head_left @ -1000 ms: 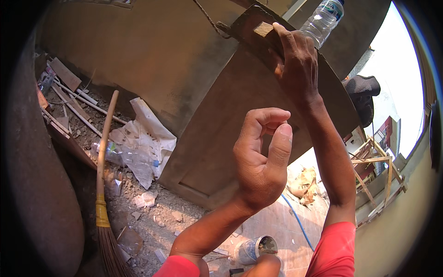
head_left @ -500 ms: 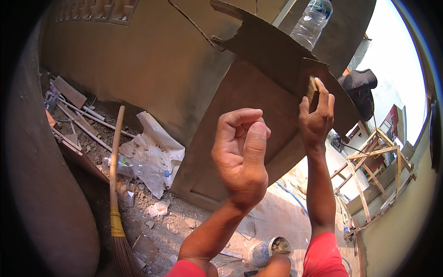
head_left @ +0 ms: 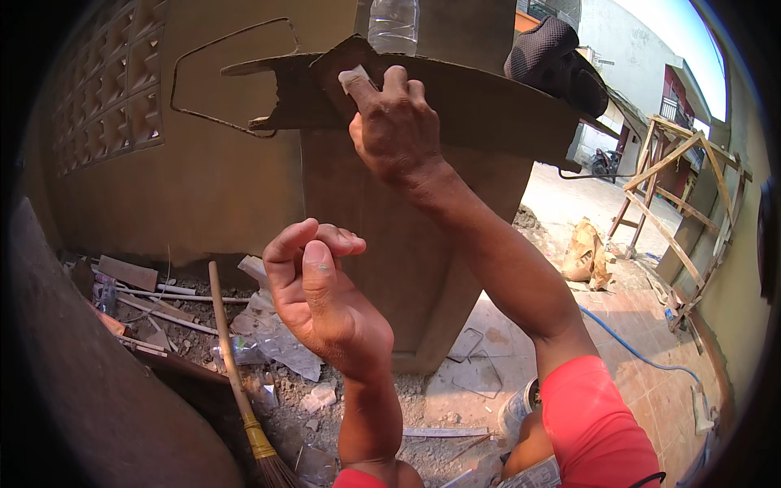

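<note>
Against the dark brown ledge [head_left: 480,98] of a brown pillar, my right hand [head_left: 399,126] grips a small tan block [head_left: 359,77]. The fingers hide most of the block, which looks like a sponge or sanding block. A pointed brown flap [head_left: 332,69] stands up where the fingers press. Below and to the left, my left hand [head_left: 329,297] hangs in the air in front of the pillar face [head_left: 366,195]. Its fingers are loosely bent and apart, with nothing in them.
A clear plastic bottle [head_left: 394,28] and a dark mesh shoe [head_left: 553,61] sit on the ledge. Bent wire [head_left: 173,81] sticks out left. A broom [head_left: 228,350] leans beside rubble. A bucket [head_left: 514,411], blue hose [head_left: 626,346] and wooden frame [head_left: 667,175] are at right.
My view has turned, so the ledge now looks nearly level. My right hand with the block has moved left along the ledge to its pointed flap. The left hand stays raised and empty.
</note>
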{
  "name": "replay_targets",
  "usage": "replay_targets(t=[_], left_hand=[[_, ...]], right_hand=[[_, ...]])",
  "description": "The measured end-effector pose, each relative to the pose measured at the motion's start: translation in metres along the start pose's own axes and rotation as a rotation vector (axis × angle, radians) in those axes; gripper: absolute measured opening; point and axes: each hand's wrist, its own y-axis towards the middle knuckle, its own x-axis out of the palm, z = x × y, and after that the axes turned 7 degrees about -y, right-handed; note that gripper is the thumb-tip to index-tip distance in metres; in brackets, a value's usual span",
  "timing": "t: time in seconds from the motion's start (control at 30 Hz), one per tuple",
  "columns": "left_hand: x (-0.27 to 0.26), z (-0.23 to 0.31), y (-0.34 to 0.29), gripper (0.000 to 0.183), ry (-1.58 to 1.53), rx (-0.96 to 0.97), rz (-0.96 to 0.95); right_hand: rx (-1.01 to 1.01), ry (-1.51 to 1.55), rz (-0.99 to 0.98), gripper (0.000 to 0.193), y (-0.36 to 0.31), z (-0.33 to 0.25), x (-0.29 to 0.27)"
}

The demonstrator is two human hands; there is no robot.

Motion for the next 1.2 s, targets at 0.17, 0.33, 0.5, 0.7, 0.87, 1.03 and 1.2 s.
replay_targets(t=[0.17,0.33,0.5,0.7,0.87,1.03,1.2], left_hand=[[0.006,-0.003,-0.004,0.018,-0.023,-0.016,-0.024],[0.012,-0.002,-0.008,0.018,-0.009,-0.021,-0.049],[0.018,-0.001,-0.01,0.019,-0.004,-0.013,-0.047],[0.014,0.004,-0.007,0.02,0.034,0.015,-0.011],[0.01,0.002,-0.004,0.02,-0.009,0.019,-0.004],[0.012,0.004,-0.003,0.02,0.009,0.004,-0.03],[0.012,0.002,-0.007,0.02,0.056,0.007,-0.041]], right_hand=[[0.18,-0.098,0.022,0.057,-0.064,0.109,-0.057],[0.495,-0.049,0.057,0.055,-0.112,0.14,-0.07],[0.313,0.019,0.017,0.058,-0.088,0.089,-0.046],[0.12,0.097,-0.028,0.056,-0.03,-0.008,0.005],[-0.007,0.07,-0.151,0.044,0.012,-0.068,0.036],[-0.041,0.02,-0.173,0.042,0.022,-0.042,0.018],[0.066,-0.068,-0.061,0.046,-0.023,0.059,-0.027]])
